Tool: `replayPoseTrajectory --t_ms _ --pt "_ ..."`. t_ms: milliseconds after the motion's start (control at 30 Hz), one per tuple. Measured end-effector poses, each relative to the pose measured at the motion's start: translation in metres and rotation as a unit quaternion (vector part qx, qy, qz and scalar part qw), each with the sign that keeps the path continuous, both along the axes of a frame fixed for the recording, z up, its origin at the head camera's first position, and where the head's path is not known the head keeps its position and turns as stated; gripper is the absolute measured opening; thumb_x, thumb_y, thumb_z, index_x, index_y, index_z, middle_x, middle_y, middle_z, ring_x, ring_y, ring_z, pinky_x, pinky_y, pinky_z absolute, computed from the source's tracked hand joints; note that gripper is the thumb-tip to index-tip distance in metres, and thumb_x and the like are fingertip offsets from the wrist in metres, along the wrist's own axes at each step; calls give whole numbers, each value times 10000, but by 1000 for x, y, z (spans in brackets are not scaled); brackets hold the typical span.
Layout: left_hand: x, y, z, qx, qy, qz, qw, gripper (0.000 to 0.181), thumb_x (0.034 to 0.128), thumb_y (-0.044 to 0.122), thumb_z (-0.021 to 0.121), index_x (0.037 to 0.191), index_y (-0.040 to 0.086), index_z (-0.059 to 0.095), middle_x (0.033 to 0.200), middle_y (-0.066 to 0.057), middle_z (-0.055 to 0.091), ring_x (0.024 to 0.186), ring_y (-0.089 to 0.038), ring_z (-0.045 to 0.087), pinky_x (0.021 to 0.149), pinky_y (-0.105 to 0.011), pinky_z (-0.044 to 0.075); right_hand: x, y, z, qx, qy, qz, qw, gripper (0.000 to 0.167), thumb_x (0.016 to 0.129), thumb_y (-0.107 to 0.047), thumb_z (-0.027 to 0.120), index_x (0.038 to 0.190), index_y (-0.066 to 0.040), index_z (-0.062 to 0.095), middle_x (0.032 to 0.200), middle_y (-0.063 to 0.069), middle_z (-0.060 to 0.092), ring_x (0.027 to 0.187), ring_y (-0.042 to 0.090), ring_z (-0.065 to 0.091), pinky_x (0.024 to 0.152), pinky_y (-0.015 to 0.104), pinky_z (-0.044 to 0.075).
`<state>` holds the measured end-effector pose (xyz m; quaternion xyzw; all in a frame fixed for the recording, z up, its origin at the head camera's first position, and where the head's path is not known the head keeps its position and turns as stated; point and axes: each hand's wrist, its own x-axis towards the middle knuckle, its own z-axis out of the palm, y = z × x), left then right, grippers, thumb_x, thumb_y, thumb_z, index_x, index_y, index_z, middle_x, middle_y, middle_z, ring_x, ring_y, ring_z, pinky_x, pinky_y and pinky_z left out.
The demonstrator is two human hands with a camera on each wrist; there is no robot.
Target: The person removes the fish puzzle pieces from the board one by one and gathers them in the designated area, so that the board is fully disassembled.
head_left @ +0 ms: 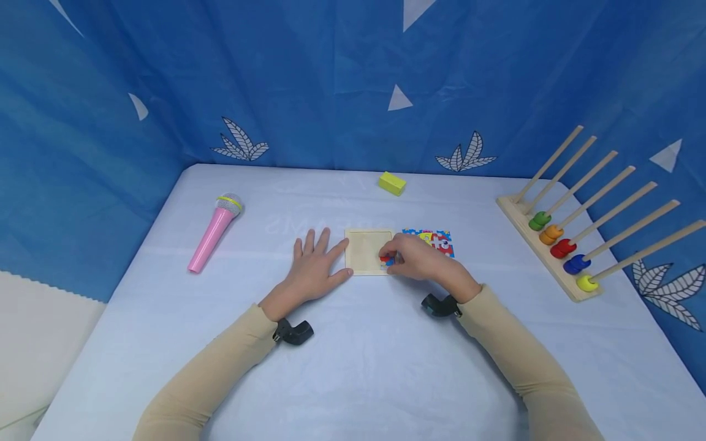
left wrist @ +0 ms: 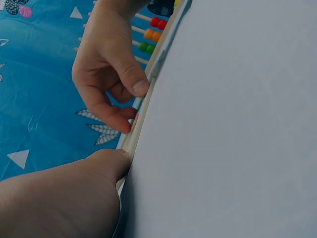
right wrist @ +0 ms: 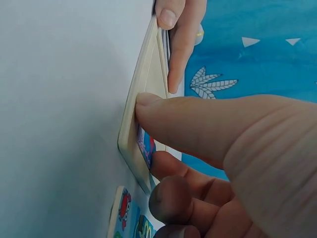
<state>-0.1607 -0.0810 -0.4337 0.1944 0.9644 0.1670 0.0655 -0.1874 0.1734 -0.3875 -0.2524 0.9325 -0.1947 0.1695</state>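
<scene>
A shallow square wooden puzzle tray (head_left: pixel 364 252) lies flat in the middle of the table. The left hand (head_left: pixel 314 269) is spread out at its left side, thumb and index finger touching the edge. Over the tray's lower right corner, the right hand (head_left: pixel 416 258) pinches a small red and blue puzzle piece (head_left: pixel 387 261) with curled fingers. In the right wrist view that piece (right wrist: pixel 147 147) sits inside the rim, partly hidden between thumb and fingers. Just right of the tray lie several colourful puzzle pieces (head_left: pixel 443 242), partly covered by the right hand.
A pink toy microphone (head_left: pixel 212 236) lies at the left. Toward the back is a yellow block (head_left: pixel 392 183). On the right stands a wooden rack (head_left: pixel 543 248) with slanted pegs and coloured beads. A blue patterned cloth (head_left: pixel 331 79) hangs behind the white-covered table (head_left: pixel 358 367).
</scene>
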Motion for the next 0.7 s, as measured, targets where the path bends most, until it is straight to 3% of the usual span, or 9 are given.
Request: replayPoseTrajectory --t_ms 433,700 --pt "0 1 -1 12 -28 18 10000 714 991 560 517 1602 230 352 1701 -230 154 1563 -529 43 1208 -729 66 1 0 -1 -184 133 -135 9997 311 828 -129 848 1112 -128 719 1010 41 645 935 209 537 788 307 491" --pt "0 1 -1 16 -44 20 10000 716 992 563 511 1604 230 347 1703 -229 142 1564 -526 29 1208 -729 57 1 1 -1 -243 -94 69 9996 260 887 -106 782 1105 -143 646 894 22 624 810 190 547 721 285 480"
